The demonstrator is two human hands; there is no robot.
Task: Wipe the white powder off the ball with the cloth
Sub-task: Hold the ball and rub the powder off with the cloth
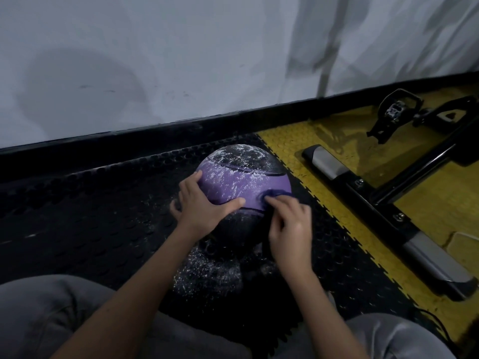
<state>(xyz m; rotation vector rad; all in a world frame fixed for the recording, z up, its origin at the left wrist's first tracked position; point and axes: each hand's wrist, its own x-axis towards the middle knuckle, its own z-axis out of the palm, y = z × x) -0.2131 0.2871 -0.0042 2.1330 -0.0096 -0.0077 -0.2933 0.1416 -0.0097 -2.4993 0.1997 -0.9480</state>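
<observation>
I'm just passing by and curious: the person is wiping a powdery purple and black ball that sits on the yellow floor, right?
Not quite. The head view shows the ball sits on the black mat, beside the yellow floor. The rest holds: the right hand wipes the powdery ball with a cloth.

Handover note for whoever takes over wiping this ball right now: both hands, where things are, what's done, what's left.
Left hand: open, pressed on the left side of the purple and black textured ball, steadying it.
Right hand: pinches the dark blue cloth against the purple band, lower right.
The ball sits on the black studded rubber floor mat by the wall.
Done: the near black underside looks mostly clean.
Left: white powder streaks the purple band and black top; more lies on the mat in front.
</observation>
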